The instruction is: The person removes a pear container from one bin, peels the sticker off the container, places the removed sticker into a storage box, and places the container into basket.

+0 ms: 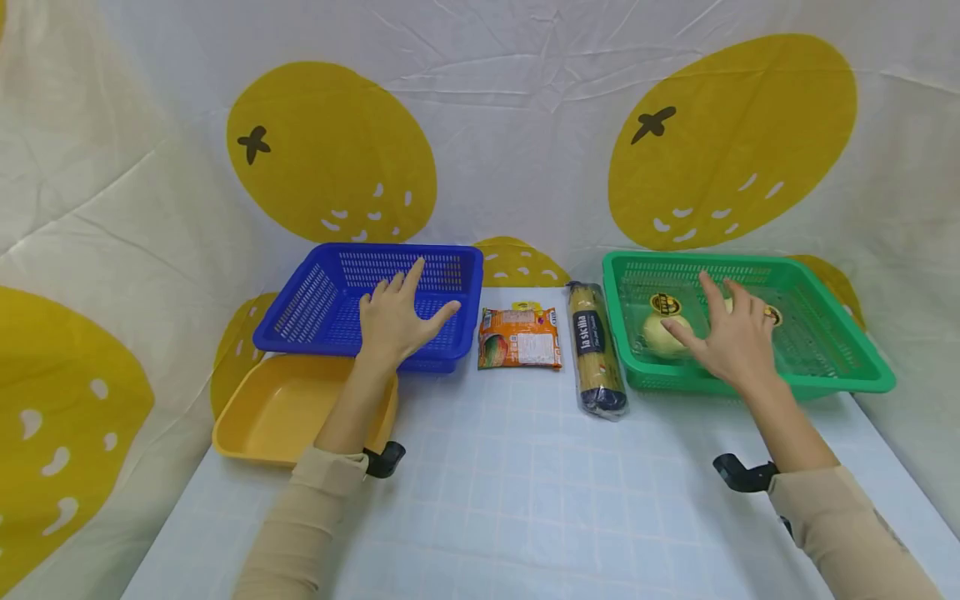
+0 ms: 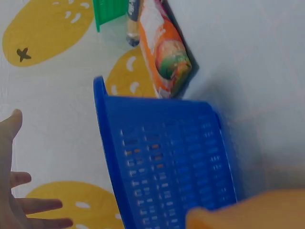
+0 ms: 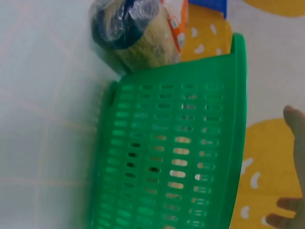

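On the white table (image 1: 480, 500), the green basket (image 1: 840, 379) sits at right, its long axis running left to right; its slotted plastic wall stands beside the spaghetti pack (image 1: 596, 350), which points away from me. The blue basket (image 1: 315, 304) lies at left, same orientation. My right hand (image 1: 731, 337), fingers spread and holding nothing, hovers over a pale round item (image 1: 660, 333), possibly touching it. My left hand (image 1: 393, 321) is likewise spread flat over the blue basket.

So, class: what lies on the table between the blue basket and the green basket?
In the head view, an orange snack packet and a spaghetti pack lie side by side.
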Action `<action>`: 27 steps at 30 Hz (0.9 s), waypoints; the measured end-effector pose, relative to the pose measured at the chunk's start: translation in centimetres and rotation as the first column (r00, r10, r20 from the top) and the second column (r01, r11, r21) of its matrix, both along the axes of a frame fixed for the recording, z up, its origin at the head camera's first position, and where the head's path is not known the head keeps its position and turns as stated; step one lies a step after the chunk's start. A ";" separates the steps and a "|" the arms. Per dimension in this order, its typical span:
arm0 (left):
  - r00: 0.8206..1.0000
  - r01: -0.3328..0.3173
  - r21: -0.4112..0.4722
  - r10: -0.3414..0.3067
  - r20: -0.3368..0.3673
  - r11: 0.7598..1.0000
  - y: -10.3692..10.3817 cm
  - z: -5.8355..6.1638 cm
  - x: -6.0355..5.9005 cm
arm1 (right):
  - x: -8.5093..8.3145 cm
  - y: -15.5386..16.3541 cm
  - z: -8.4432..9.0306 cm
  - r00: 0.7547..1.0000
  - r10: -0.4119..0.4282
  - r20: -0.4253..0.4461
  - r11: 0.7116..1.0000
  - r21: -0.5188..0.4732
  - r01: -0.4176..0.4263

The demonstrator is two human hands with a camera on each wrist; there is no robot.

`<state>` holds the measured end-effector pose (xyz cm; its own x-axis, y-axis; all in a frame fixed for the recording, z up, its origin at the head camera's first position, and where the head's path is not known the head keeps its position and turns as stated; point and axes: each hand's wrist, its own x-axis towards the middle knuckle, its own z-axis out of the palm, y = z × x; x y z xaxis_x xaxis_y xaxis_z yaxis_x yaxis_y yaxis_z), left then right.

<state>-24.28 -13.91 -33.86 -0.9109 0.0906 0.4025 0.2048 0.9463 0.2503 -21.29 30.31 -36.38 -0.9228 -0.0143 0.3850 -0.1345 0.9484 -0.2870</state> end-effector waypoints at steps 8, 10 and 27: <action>0.977 0.126 0.094 -0.107 -0.183 0.988 4.7 -0.5 -1.0 | -1.6 1.5 -0.2 0.992 0.082 0.095 0.993 -0.092 -0.074; 0.976 0.158 0.126 -0.136 -0.170 0.979 6.1 -0.5 -1.3 | -2.0 1.9 -0.4 0.989 0.100 0.109 0.989 -0.121 -0.087; 0.863 0.330 0.782 -0.504 -0.024 0.529 17.8 -3.1 -2.8 | -4.0 4.5 -1.5 0.947 0.120 0.299 0.931 -0.366 -0.003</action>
